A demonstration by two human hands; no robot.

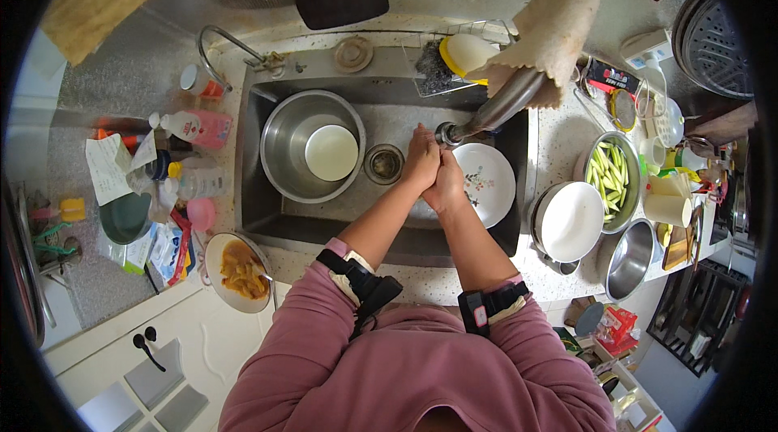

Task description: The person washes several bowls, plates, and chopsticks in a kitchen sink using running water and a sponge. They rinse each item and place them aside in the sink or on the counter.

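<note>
My left hand (422, 159) and my right hand (447, 181) are pressed together over the stainless steel sink (340, 218), just below the faucet spout (448, 133). Nothing shows between the palms, but most of the fingers are hidden. Right of the hands, a white plate with a floral print (493, 183) lies in the sink, partly covered by my right hand and wrist. To their left, near the drain (384, 164), stands a large metal pot (276, 146) with a white bowl (332, 152) inside it.
A wire rack (425, 89) at the sink's back holds a yellow-rimmed sponge (467, 56) and a dark scourer (436, 64). On the right counter are stacked bowls (570, 222), a metal bowl of cut green vegetables (608, 180) and another metal bowl (629, 262). A food bowl (214, 262) sits left.
</note>
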